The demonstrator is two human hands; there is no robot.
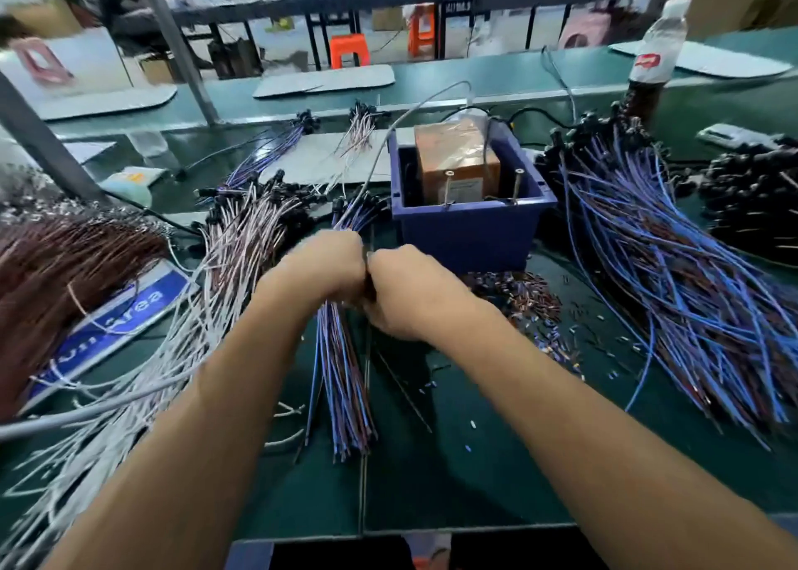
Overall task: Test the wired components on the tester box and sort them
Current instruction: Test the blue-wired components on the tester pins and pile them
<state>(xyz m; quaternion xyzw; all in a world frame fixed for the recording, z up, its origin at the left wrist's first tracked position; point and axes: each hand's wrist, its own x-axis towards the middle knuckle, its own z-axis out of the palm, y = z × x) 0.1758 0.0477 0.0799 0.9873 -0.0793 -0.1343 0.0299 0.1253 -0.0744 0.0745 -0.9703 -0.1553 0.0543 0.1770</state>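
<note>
My left hand [321,267] and my right hand [410,293] meet in front of me, both curled round one bundle of blue and brown wired components [345,388]. The bundle's wire ends hang down toward me and its black heads poke out above the left fist. Just behind the hands stands the tester box [457,167], an orange-brown block wrapped in plastic inside a blue bin [466,232]. A grey cable arcs from the box toward the left.
A big heap of blue-wired components [673,275] lies at the right, white-pink wired ones [242,241] at the left, brown wires [56,267] at the far left over a blue sign. Loose bits litter the green mat. A bottle [656,51] stands at back right.
</note>
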